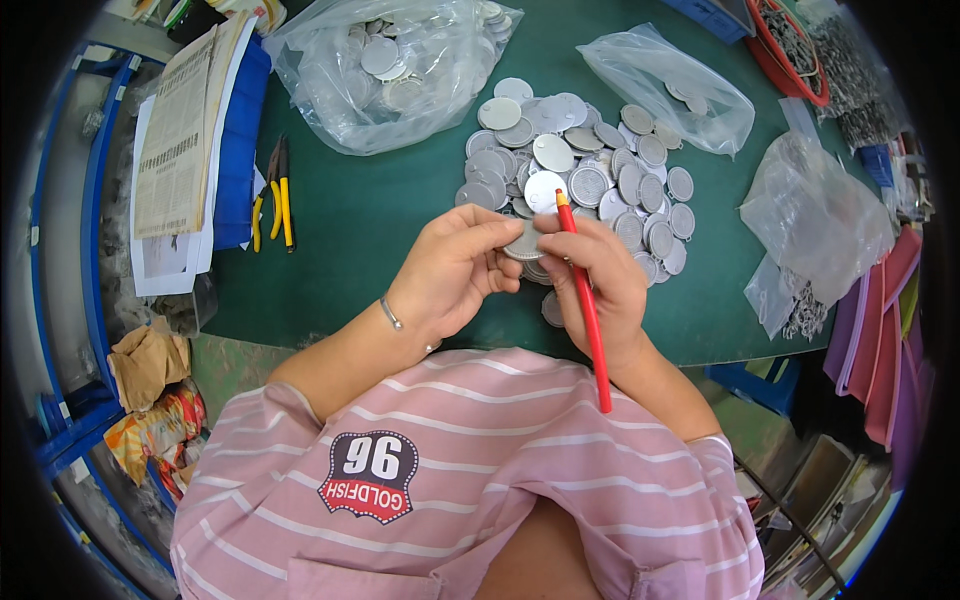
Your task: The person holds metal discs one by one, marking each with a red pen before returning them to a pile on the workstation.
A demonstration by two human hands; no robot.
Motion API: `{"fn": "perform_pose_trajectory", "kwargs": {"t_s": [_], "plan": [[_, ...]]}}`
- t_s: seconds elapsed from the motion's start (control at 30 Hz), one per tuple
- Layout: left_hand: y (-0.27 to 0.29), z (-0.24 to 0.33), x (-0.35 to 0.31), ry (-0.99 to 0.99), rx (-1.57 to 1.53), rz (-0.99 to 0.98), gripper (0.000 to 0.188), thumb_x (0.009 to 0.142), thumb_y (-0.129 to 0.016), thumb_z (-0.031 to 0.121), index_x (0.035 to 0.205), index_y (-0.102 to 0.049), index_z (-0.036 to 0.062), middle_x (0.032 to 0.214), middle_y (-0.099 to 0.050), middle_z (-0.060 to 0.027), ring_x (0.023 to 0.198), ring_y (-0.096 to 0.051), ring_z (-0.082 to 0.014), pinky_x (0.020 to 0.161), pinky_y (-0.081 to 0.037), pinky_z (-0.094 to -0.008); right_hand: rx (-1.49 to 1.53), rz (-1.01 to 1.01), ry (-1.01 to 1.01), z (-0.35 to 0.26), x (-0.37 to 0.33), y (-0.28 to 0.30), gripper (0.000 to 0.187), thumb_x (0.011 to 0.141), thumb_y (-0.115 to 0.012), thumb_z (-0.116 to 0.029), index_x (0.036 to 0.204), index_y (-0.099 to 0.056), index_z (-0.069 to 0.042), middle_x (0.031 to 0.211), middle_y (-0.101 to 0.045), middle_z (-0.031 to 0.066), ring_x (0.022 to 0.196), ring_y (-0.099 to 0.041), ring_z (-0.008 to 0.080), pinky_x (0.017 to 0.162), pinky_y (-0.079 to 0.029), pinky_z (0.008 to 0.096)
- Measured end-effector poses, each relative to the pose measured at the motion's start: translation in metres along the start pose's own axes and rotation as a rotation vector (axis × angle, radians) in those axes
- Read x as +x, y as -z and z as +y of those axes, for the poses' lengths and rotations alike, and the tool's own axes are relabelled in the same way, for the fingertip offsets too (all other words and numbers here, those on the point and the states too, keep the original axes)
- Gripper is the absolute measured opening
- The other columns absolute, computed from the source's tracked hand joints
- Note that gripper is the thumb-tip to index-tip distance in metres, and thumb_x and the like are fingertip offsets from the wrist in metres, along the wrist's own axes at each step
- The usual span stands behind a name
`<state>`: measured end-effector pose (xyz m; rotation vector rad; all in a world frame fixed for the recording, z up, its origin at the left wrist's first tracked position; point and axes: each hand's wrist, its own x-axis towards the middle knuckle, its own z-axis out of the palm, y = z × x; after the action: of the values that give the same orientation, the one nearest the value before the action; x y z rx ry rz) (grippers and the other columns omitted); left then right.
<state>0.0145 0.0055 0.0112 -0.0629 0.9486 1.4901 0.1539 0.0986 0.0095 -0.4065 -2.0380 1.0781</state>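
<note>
Between thumb and fingers, my left hand (450, 262) grips a round grey metal disc (522, 243) with a patterned rim. My right hand (603, 283) is closed around a red pen-like stick (591, 320), whose yellowish tip points away from me. The right fingertips also meet the disc's right edge. Just beyond both hands spreads a loose pile of silvery discs (552, 153), some with smooth faces and others with raised rims. A few more discs lie partly hidden under my hands.
A clear plastic bag (440, 95) of discs lies at the back, with a flatter bag (690, 95) right of it. Yellow-handled pliers (284, 205) rest near the blue bin (240, 150) at left. On the right are another plastic bag (815, 215) and a red basket (818, 90).
</note>
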Motion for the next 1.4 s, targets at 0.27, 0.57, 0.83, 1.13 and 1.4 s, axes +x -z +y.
{"fn": "perform_pose_trajectory", "kwargs": {"t_s": [0.27,0.57,0.83,1.13,1.4], "plan": [[-0.007,-0.001,-0.007,-0.234,0.465,-0.037,0.021,0.088,-0.056,0.017,0.094,-0.055,-0.0027,0.079,-0.062,-0.0087,0.070,-0.062,-0.0149,0.062,-0.052,-0.0253,0.769,0.078,-0.781,-0.001,0.005,0.007,0.021,0.091,-0.048,-0.015,0.105,-0.049,0.002,0.084,-0.061,0.0127,0.069,-0.063,0.0179,0.062,-0.052,0.0268],[0.006,0.067,0.013,-0.579,0.368,0.135,0.020,0.083,-0.060,0.014,0.094,-0.059,-0.0020,0.091,-0.061,-0.0100,0.076,-0.060,-0.0152,0.065,-0.049,-0.0222,0.728,0.164,-0.729,0.004,-0.002,0.015,0.020,0.094,-0.043,-0.020,0.100,-0.049,-0.002,0.080,-0.061,0.0111,0.069,-0.059,0.0141,0.059,-0.047,0.0232],[0.037,0.014,0.028,-1.052,1.794,0.216,0.025,0.073,-0.067,0.008,0.093,-0.056,-0.0004,0.079,-0.055,-0.0101,0.066,-0.057,-0.0184,0.059,-0.048,-0.0287,0.668,0.111,-0.718,0.000,-0.003,0.010,0.018,0.092,-0.047,-0.017,0.099,-0.051,-0.001,0.077,-0.061,0.0085,0.066,-0.056,0.0108,0.061,-0.044,0.0223],[0.020,0.016,0.022,-0.849,1.003,0.184,0.012,0.078,-0.061,0.002,0.089,-0.057,0.0003,0.073,-0.057,-0.0088,0.058,-0.053,-0.0163,0.058,-0.046,-0.0243,0.623,-0.017,-0.739,-0.004,0.003,-0.001,0.015,0.087,-0.051,-0.002,0.102,-0.051,-0.001,0.086,-0.060,0.0068,0.075,-0.057,0.0089,0.066,-0.048,0.0204],[0.033,0.004,-0.022,-0.624,1.937,-0.185,0.050,0.057,-0.078,0.021,0.096,-0.051,0.0030,0.092,-0.048,-0.0115,0.080,-0.054,-0.0295,0.066,-0.046,-0.0367,0.557,-0.039,-0.668,-0.001,-0.001,0.001,0.014,0.088,-0.050,-0.002,0.102,-0.051,-0.001,0.088,-0.060,0.0057,0.077,-0.056,0.0078,0.069,-0.047,0.0201]]}}
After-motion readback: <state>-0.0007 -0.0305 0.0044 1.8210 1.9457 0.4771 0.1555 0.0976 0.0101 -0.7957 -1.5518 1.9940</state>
